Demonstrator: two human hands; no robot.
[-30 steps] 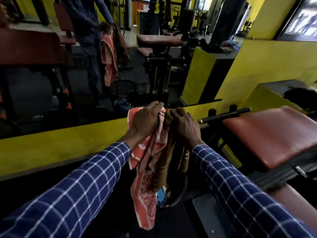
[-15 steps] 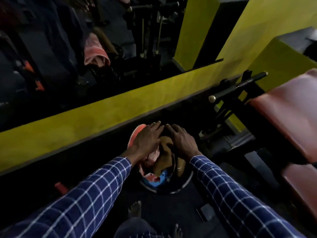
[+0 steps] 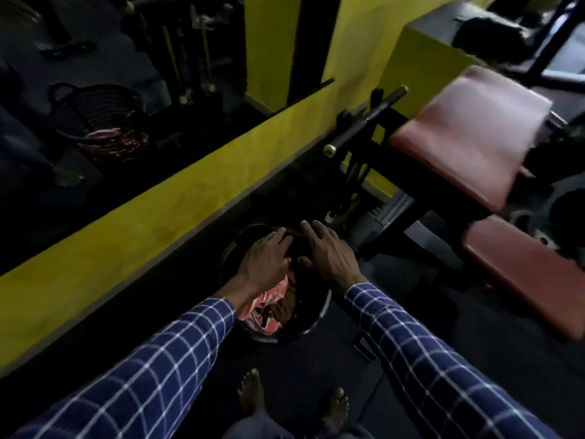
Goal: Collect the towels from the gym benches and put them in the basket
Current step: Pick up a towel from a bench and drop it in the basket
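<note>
A round black basket (image 3: 317, 321) stands on the dark floor just in front of my feet. Inside it lie an orange-and-white patterned towel (image 3: 268, 301) and a brown towel (image 3: 286, 307), bunched together. My left hand (image 3: 265, 260) and my right hand (image 3: 333, 255) rest flat on top of the towels at the basket's far side, fingers spread and side by side. Neither hand grips cloth. What lies under the palms is hidden in shadow.
A yellow ledge (image 3: 164, 217) runs under a wall mirror that reflects the basket (image 3: 95, 122). A gym bench with red pads (image 3: 468, 137) (image 3: 525, 270) and a black bar (image 3: 367, 118) stands close on the right. My bare feet (image 3: 253, 391) are below the basket.
Both hands came down from chest height, where they held the hanging towels, into the basket. The towels now lie inside it and the fingers have spread flat.
</note>
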